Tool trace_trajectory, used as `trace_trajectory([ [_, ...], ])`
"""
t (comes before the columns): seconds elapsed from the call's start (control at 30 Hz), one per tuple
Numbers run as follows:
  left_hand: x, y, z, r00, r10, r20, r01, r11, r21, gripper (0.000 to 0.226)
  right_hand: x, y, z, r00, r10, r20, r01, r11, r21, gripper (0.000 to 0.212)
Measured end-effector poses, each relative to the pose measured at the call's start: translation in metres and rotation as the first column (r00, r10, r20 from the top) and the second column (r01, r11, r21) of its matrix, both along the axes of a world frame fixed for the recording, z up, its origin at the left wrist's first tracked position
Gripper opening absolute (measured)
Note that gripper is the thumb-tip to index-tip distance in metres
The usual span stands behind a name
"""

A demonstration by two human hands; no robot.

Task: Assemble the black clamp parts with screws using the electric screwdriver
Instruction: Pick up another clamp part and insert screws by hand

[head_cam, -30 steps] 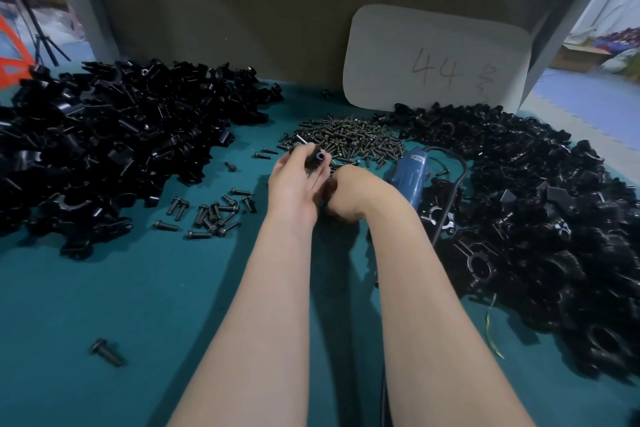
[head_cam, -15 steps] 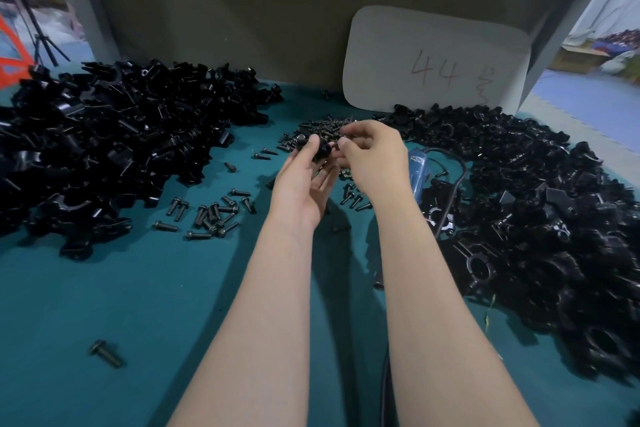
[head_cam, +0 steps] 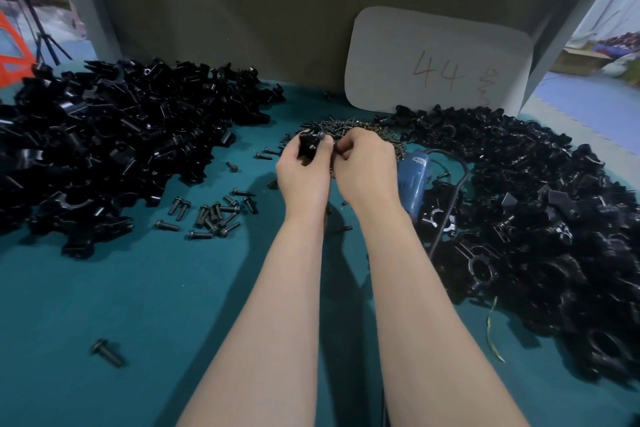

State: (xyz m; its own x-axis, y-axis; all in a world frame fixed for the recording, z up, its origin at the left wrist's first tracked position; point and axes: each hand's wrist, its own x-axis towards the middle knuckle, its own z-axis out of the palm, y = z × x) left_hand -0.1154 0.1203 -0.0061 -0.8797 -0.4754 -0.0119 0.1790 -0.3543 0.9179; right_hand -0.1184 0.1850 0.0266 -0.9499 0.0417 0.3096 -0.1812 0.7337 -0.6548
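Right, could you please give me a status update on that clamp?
Left hand grips clamp part. Right hand curled against it, pinch hidden. Electric screwdriver lies untouched.

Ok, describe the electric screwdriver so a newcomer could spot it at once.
Start at the white card marked 44 at the back of the teal table; a pile of small screws lies below it. Just right of the right hand, against the right heap of black clamp parts, lies the electric screwdriver. It is the only blue thing there, with a black cable looping off it.

left hand (head_cam: 304, 172): grip closed, raised | right hand (head_cam: 367, 166): fingers curled, close beside left
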Motion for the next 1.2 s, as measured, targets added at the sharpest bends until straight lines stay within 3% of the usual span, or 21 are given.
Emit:
trace_trajectory([
  [0.17, -0.001, -0.001, 0.001, 0.999, 0.041, 0.011, -0.041, 0.997, -0.070, 0.027, 0.000, 0.003, 0.004, 0.995, 0.063, 0.079, -0.058, 0.997, -0.055, 0.018],
  [0.47, 0.000, 0.001, -0.001, 0.999, 0.051, 0.014, -0.050, 0.997, -0.057, 0.019, 0.001, -0.006, -0.011, 0.995, 0.059, 0.086, -0.057, 0.998, -0.021, 0.026],
  [0.63, 0.001, 0.003, 0.001, 0.999, 0.053, 0.003, -0.052, 0.995, -0.085, 0.020, -0.004, -0.006, -0.013, 0.981, 0.064, 0.184, -0.062, 0.998, -0.014, 0.035],
  [0.8, 0.001, 0.006, 0.000, 1.000, 0.013, -0.019, -0.014, 0.997, -0.081, 0.021, -0.003, 0.005, -0.010, 0.982, 0.077, 0.170, -0.062, 0.994, -0.088, 0.043],
  [1.03, -0.001, 0.003, -0.001, 0.999, 0.034, 0.025, -0.031, 0.995, -0.093, 0.023, 0.000, 0.006, 0.001, 0.982, 0.076, 0.171, -0.089, 0.994, 0.071, 0.014],
  [1.2, 0.002, 0.005, 0.000, 1.000, 0.007, 0.023, -0.006, 0.998, -0.065, 0.014, -0.001, 0.004, -0.006, 0.982, 0.045, 0.184, -0.062, 0.994, 0.089, 0.019],
])
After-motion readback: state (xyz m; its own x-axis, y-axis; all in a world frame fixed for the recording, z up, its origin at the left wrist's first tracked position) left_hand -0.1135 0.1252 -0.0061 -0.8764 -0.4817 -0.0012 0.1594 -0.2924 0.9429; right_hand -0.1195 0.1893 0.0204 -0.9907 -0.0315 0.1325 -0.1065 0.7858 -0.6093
